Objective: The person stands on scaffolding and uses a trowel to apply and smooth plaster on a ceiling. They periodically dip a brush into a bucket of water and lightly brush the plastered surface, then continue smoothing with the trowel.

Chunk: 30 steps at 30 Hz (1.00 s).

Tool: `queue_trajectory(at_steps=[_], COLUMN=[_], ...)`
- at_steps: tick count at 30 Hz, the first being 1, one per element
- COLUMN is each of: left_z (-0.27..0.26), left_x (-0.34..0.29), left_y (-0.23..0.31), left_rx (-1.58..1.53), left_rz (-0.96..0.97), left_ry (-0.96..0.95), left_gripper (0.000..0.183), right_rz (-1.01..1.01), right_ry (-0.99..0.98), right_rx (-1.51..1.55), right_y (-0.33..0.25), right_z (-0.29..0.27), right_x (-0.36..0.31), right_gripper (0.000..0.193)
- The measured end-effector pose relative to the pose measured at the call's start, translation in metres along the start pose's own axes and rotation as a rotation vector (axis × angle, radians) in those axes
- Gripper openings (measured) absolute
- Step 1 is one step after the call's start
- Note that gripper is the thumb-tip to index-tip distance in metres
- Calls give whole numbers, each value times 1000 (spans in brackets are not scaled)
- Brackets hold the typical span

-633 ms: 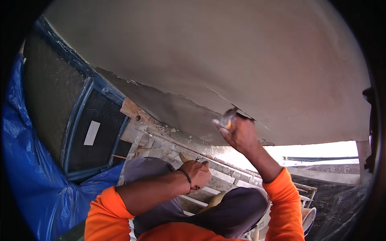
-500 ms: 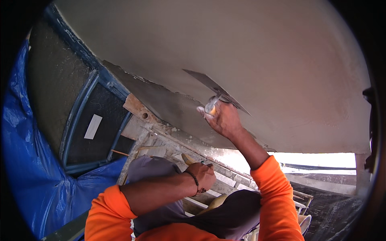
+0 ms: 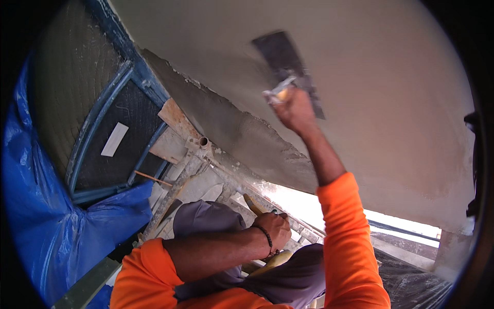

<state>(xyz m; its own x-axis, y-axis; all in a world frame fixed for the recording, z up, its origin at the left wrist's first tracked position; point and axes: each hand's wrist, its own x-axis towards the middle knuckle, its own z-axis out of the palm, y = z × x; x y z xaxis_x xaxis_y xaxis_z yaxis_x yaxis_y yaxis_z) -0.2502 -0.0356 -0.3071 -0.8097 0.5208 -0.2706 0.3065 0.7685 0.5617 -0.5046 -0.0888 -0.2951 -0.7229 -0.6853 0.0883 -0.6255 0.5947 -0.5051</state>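
My right hand (image 3: 296, 108) is wrapped round the handle of a plastering trowel (image 3: 282, 51), a flat rectangular dark metal blade. The trowel lies against or very close to the grey plastered wall (image 3: 381, 92), with its blade slanting from upper left to lower right; contact along the whole blade cannot be made out. A rough-edged strip of darker plaster (image 3: 221, 118) runs along the wall's lower left. Over my lap, my left hand (image 3: 278, 230), with a dark beaded bracelet at the wrist, is closed; whatever its fingers hold is hidden.
Blue-framed dark panels (image 3: 121, 129) curve along the left, beside a hanging blue plastic sheet (image 3: 46, 216). A wooden board (image 3: 175, 116) and an open pipe end (image 3: 204, 141) sit at the corner. Below the wall, a bright gap (image 3: 293, 198) shows past plaster-stained scaffold rails.
My right hand has swept the trowel upward along the wall, and the blade's flat face has turned more into view. The left hand stays closed over my lap. The whole view has shifted slightly.
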Motion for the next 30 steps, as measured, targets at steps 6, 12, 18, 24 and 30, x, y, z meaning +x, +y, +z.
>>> queue_trajectory(at_steps=[6,12,18,24,30], left_z=[-8,-14,-8,-9,-10], left_x=[-2,2,0,0,-1], left_y=[-6,-8,-9,-12,-15], left_rx=[-3,-12,-70,-78,-70], left_rz=[-5,-43,-77,-140,-67], left_ry=[-60,-196,-169,-132,-75], left_gripper=[20,29,33,30,23], right_rz=[56,198,195,190,57], right_ry=[68,-639,-572,-466,-289], right_rx=[76,-440,-536,-487,-315], right_y=[0,100,184,156,90], right_z=[-99,-1,99,107,93], right_x=[-69,-139,-145,-94,-44], right_gripper=[46,48,44,37,39])
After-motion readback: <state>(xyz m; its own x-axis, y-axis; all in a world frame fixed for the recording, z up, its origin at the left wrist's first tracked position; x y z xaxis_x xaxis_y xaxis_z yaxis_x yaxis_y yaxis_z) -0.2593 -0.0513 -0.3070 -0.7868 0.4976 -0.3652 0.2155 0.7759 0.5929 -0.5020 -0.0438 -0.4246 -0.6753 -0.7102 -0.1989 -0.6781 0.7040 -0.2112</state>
